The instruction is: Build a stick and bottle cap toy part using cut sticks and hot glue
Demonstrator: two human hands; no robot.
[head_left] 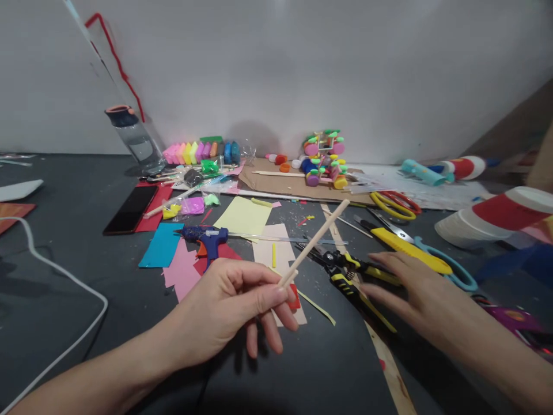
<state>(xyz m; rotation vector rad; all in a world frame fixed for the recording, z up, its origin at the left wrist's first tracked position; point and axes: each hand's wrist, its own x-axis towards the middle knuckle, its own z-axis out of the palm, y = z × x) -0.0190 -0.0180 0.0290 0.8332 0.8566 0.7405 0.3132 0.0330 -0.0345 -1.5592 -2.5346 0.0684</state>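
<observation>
Pinched between the thumb and fingers of my left hand (pixel 254 300) is a thin wooden stick (pixel 317 239), slanting up to the right, with a second short stick end beside it. My right hand (pixel 410 288) is over the handles of black and yellow pliers (pixel 348 276), its fingers apart; whether it touches them is unclear. Just beyond that hand lie a yellow utility knife (pixel 406 251) and blue-handled scissors (pixel 447 265). A blue glue gun (pixel 209 236) rests behind my left hand, on coloured paper.
A phone (pixel 132 210) and a water bottle (pixel 138 138) are at the left, with a white cable (pixel 64 265) nearer. Clay blocks (pixel 201 152) and a colourful small model (pixel 325 158) stand near the wall. Paper cups (pixel 496 216) lie at the right; a wooden strip (pixel 389 363) runs forward.
</observation>
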